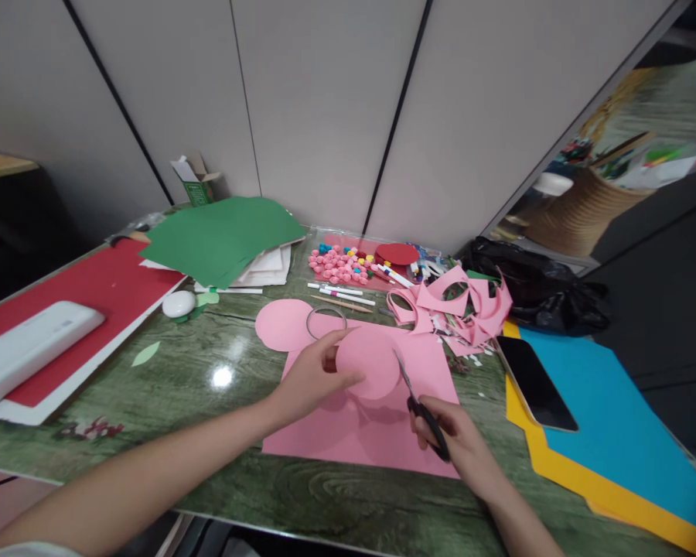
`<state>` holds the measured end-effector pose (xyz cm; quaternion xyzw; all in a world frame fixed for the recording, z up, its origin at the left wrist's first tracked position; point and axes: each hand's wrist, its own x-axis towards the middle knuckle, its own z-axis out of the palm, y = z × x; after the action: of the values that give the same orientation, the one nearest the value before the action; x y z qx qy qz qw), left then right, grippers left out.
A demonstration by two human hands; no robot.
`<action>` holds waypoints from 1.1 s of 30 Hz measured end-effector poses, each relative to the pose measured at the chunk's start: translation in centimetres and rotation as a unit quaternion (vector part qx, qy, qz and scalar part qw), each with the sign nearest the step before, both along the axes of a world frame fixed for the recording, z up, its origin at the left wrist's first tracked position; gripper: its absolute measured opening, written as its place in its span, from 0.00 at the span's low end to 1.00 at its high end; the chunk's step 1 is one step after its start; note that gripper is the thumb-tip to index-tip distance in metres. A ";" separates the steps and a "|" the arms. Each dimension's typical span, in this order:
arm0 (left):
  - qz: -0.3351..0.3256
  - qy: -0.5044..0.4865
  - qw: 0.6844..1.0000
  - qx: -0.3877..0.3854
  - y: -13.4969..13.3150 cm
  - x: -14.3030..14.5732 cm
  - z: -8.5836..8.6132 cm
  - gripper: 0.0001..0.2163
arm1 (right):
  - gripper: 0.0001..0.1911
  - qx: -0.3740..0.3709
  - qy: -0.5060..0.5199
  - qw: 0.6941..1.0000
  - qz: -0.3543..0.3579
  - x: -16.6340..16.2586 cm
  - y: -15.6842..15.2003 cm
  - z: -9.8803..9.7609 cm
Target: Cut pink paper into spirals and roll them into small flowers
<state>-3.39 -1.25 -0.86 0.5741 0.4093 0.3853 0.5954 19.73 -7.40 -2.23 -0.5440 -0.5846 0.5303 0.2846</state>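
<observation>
My left hand pinches a round pink paper disc at its left edge, thumb on top. In my right hand is a pair of scissors with black handles, its blades at the disc's right edge. Beneath both hands lies a large pink paper sheet. Another pink paper disc rests at the sheet's upper left corner, and a thin metal ring sits beside it, just above my left hand.
Pink paper offcuts are heaped at the right, near a phone on blue paper. Markers and a bag of pink beads lie behind. Green paper, red paper and a white device occupy the left.
</observation>
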 end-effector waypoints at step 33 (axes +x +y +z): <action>-0.025 0.095 0.991 0.091 -0.4 -0.3 -0.1 0.20 | 0.17 -0.011 0.010 0.999 0.032 0.0 0.0 0.3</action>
<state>-3.68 -1.64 -0.98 0.6697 0.4129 0.3497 0.5086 19.75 -7.42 -1.98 -0.5227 -0.5930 0.5511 0.2672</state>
